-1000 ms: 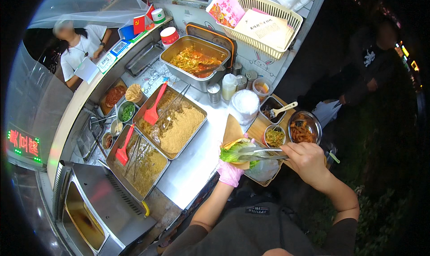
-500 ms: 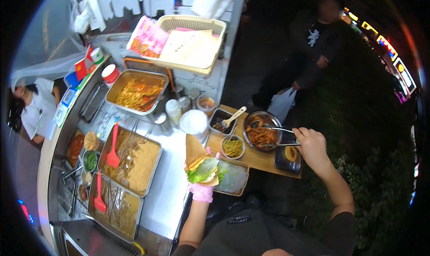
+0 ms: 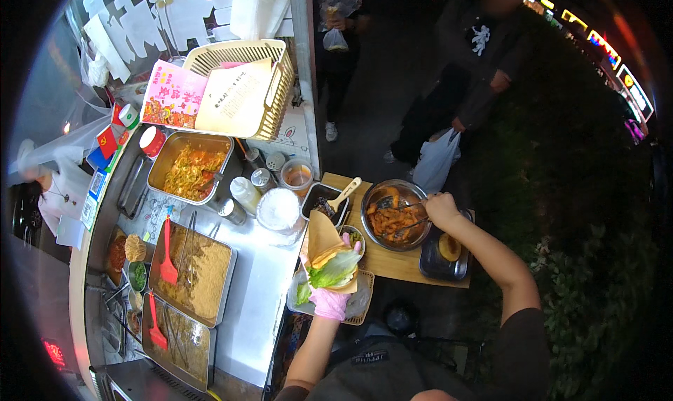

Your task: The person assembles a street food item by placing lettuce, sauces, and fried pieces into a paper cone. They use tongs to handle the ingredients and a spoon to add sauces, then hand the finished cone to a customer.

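My left hand [image 3: 329,304], in a pink glove, is closed around a brown paper sleeve [image 3: 321,231]. In the sleeve sits an opened filled bun [image 3: 324,257] with a green lettuce leaf [image 3: 336,269] facing up. My bare right hand [image 3: 442,210] grips metal tongs [image 3: 415,225]. The tongs' ends reach into a round steel bowl [image 3: 368,193] among orange-brown sauced strips [image 3: 390,222]. Partly hidden behind the bun is a small bowl of shredded vegetables [image 3: 355,233]. Below it, a basket [image 3: 369,283] holds lettuce in plastic.
A wooden board [image 3: 375,261] carries the bowl, a black tub with a spoon [image 3: 343,196] and a dark tray with a round yellow item [image 3: 449,247]. Left stand steel pans [image 3: 223,278], seasoning bottles [image 3: 245,193] and a paper-filled basket [image 3: 275,96]. Two people stand beyond the board.
The view has shifted, and a second standing person now shows beyond the board. My right hand has moved the tongs farther into the bowl. The bun now overlaps the small vegetable bowl.
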The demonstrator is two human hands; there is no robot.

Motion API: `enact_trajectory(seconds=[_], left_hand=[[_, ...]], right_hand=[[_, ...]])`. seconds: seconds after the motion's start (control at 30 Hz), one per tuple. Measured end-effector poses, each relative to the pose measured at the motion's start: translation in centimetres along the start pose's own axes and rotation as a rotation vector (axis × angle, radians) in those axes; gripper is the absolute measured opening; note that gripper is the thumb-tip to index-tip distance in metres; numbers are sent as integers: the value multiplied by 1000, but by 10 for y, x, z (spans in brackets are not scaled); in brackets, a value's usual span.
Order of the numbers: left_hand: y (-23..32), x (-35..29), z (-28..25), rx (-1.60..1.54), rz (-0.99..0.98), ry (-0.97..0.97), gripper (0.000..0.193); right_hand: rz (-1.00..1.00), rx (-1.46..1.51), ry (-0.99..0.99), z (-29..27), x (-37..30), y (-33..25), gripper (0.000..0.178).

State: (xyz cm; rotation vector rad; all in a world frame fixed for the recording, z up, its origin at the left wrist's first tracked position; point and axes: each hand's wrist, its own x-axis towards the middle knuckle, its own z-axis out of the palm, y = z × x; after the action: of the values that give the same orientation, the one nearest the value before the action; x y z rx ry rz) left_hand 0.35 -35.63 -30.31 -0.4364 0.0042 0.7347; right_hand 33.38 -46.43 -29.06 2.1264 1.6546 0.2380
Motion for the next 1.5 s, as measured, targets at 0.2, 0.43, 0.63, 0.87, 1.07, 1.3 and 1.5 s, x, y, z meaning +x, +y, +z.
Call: enact_trajectory(seconds=[0.2, 0.43, 0.63, 0.87, 1.07, 1.3, 1.5], left_hand=[[-26, 13, -3, 118, 43, 167, 75], [-36, 33, -8, -11, 30, 291, 70], [-43, 48, -11, 42, -4, 284, 77], [-54, 68, -21, 130, -52, 308, 77], [-51, 90, -47, 246, -141, 251, 86], [-73, 97, -49, 408, -222, 174, 87], [-72, 98, -47, 302, -218, 156, 85]], right_hand=[[-88, 70, 125, 26, -12, 14, 16], [-18, 251, 282, 25, -42, 35, 19], [77, 344, 259, 4, -56, 45, 33], [174, 405, 264, -53, -82, 65, 34], [72, 404, 386, -126, -103, 67, 38], [-148, 338, 510, -138, -84, 9, 31], [-178, 283, 517, -154, -76, 4, 31]])
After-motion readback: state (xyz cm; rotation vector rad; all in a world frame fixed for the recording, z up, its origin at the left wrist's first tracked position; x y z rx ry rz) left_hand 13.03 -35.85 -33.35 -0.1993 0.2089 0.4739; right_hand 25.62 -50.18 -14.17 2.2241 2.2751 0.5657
